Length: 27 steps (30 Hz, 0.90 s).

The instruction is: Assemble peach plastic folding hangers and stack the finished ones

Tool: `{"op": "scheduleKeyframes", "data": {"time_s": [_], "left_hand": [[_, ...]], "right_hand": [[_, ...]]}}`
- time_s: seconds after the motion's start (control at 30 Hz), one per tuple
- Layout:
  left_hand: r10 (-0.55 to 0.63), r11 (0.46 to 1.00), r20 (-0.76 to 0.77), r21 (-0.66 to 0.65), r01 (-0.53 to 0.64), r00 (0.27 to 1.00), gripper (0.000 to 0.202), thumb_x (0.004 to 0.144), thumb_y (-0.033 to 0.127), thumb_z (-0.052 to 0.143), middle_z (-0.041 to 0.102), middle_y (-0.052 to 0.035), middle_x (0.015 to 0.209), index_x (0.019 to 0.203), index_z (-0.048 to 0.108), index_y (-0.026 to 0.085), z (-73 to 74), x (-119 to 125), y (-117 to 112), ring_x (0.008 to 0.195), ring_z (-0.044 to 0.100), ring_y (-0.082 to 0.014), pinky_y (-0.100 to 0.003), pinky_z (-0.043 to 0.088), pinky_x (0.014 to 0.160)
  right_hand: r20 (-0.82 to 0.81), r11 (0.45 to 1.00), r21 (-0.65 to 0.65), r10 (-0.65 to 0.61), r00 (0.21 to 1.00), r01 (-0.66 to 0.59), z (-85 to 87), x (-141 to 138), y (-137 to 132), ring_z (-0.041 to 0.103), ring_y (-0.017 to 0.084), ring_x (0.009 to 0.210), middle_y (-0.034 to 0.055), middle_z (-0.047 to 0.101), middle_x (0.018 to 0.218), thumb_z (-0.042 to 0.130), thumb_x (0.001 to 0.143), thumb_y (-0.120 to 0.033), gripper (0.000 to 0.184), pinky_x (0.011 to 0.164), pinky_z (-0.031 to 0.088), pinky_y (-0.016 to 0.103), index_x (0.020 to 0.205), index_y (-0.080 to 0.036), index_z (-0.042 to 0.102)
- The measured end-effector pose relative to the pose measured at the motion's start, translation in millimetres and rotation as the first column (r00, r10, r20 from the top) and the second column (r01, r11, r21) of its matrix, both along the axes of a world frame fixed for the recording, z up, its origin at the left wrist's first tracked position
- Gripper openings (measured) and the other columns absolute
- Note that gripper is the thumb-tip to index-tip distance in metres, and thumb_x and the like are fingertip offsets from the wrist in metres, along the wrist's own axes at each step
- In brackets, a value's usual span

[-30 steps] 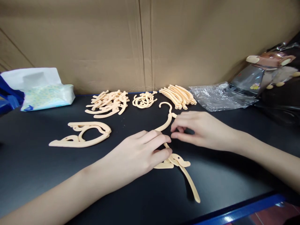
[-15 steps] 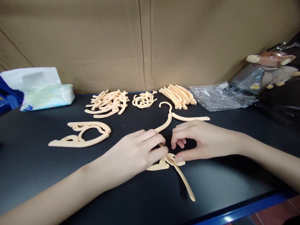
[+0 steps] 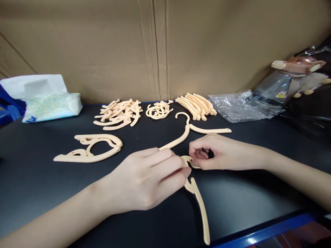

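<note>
My left hand (image 3: 155,179) is closed around beige plastic hanger pieces. From beneath its fingers a hanger arm (image 3: 202,212) with a small notch points toward the table's front edge. My right hand (image 3: 219,151) pinches the rounded end of a hanger piece (image 3: 186,159) between thumb and curled fingers, close by my left fingertips. How these held parts join is hidden by my fingers. Just beyond my hands lies a hanger hook (image 3: 184,114), with one curved arm (image 3: 178,139) running to the left and another arm (image 3: 210,130) to the right.
A folded hanger (image 3: 93,159) lies at left. Along the back are a pile of short hanger parts (image 3: 119,112), a pile of hooks (image 3: 159,111) and a stack of arms (image 3: 196,105). A tissue pack (image 3: 51,105), clear plastic bag (image 3: 235,108) and bottle (image 3: 274,86) stand outward.
The held arm has swung, its free end now nearer the front edge. My left hand has turned and shifted slightly; my right fingers have curled in more tightly on the rounded end.
</note>
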<state>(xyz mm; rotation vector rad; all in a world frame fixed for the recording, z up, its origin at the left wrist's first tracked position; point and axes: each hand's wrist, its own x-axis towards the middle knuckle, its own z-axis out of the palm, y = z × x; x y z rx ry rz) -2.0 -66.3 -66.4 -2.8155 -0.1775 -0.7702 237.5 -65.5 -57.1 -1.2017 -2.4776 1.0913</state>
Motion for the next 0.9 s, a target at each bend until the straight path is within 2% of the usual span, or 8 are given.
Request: {"op": "scheduleKeyframes", "data": {"time_s": [0.27, 0.4, 0.47, 0.53, 0.67, 0.77, 0.83, 0.9], "left_hand": [[0.023, 1.000, 0.004, 0.007, -0.024, 1.000, 0.011, 0.094, 0.014, 0.056, 0.062, 0.0009, 0.075, 0.085, 0.061, 0.016, -1.8, -1, 3, 0.067, 0.055, -0.0133, -0.028, 0.042, 0.062], [0.055, 0.982, 0.048, -0.182, -0.045, 0.997, 0.009, 0.094, 0.012, 0.053, 0.068, -0.0015, 0.084, 0.091, 0.061, 0.015, -4.4, -1, 0, 0.074, 0.061, -0.0136, -0.026, 0.046, 0.066], [0.141, 0.903, 0.109, -0.421, -0.083, 0.984, 0.007, 0.090, 0.011, 0.055, 0.067, 0.0008, 0.081, 0.092, 0.061, 0.016, -5.7, 2, -3, 0.067, 0.060, -0.0102, -0.021, 0.045, 0.061], [0.254, 0.740, 0.135, -0.665, -0.102, 0.958, 0.005, 0.087, 0.013, 0.059, 0.062, 0.0058, 0.070, 0.088, 0.061, 0.018, -5.6, 6, -7, 0.054, 0.051, -0.0065, -0.017, 0.040, 0.050], [0.360, 0.486, 0.066, -0.865, -0.127, 0.930, 0.012, 0.088, 0.021, 0.059, 0.053, 0.0079, 0.060, 0.076, 0.059, 0.018, -1.5, 14, -7, 0.048, 0.041, -0.0057, -0.017, 0.031, 0.042], [0.416, 0.402, 0.008, -0.899, -0.175, 0.910, 0.019, 0.089, 0.028, 0.058, 0.050, 0.0059, 0.061, 0.073, 0.058, 0.017, -2.2, 14, 0, 0.052, 0.043, -0.0074, -0.018, 0.033, 0.045], [0.508, 0.364, 0.049, -0.917, -0.163, 0.860, 0.017, 0.089, 0.036, 0.058, 0.056, 0.0026, 0.075, 0.090, 0.058, 0.018, -6.7, 12, 7, 0.060, 0.051, -0.0098, -0.019, 0.041, 0.048], [0.636, 0.407, 0.156, -0.900, -0.157, 0.756, 0.036, 0.088, 0.040, 0.059, 0.057, -0.0062, 0.109, 0.116, 0.048, 0.020, -11.9, 8, 12, 0.080, 0.061, -0.0154, -0.025, 0.052, 0.060]], "right_hand": [[0.034, 0.997, 0.038, 0.064, 0.997, -0.066, 1.4, -2, -1, 0.047, 0.008, 0.058, -0.0064, 0.049, 0.066, 0.062, 0.088, -0.029, 0.012, 0.054, 0.035, 0.021, 0.083, -0.018, 0.058], [0.002, 0.994, 0.101, 0.043, 0.999, -0.043, 1.5, -3, -3, 0.048, 0.009, 0.058, -0.0070, 0.049, 0.066, 0.065, 0.088, -0.037, 0.023, 0.054, 0.035, 0.021, 0.101, -0.019, 0.059], [-0.074, 0.991, 0.129, 0.044, 0.996, -0.034, 0.4, -5, -4, 0.048, 0.009, 0.059, -0.0072, 0.049, 0.068, 0.065, 0.089, -0.040, 0.031, 0.055, 0.035, 0.020, 0.112, -0.020, 0.057], [-0.156, 0.992, 0.117, 0.062, 0.986, -0.043, -1.4, -6, -5, 0.046, 0.008, 0.059, -0.0072, 0.050, 0.069, 0.062, 0.091, -0.040, 0.029, 0.055, 0.035, 0.019, 0.113, -0.022, 0.058], [-0.253, 0.997, 0.076, 0.049, 0.966, -0.031, -6.0, -10, -8, 0.045, 0.007, 0.059, -0.0058, 0.055, 0.069, 0.056, 0.095, -0.035, 0.018, 0.054, 0.033, 0.019, 0.093, -0.018, 0.061], [-0.304, 1.000, 0.004, -0.022, 0.952, 0.025, -8.7, -11, -8, 0.045, 0.007, 0.059, -0.0054, 0.053, 0.067, 0.054, 0.096, -0.037, 0.024, 0.054, 0.033, 0.020, 0.087, -0.016, 0.061], [-0.335, 0.995, -0.069, -0.095, 0.938, 0.076, -9.5, -12, -7, 0.045, 0.008, 0.059, -0.0054, 0.051, 0.066, 0.050, 0.098, -0.040, 0.027, 0.055, 0.034, 0.021, 0.088, -0.016, 0.060], [-0.341, 0.986, -0.097, -0.160, 0.927, 0.134, -9.7, -11, -5, 0.045, 0.009, 0.059, -0.0053, 0.048, 0.064, 0.046, 0.099, -0.041, 0.030, 0.057, 0.035, 0.022, 0.088, -0.016, 0.059]]}}
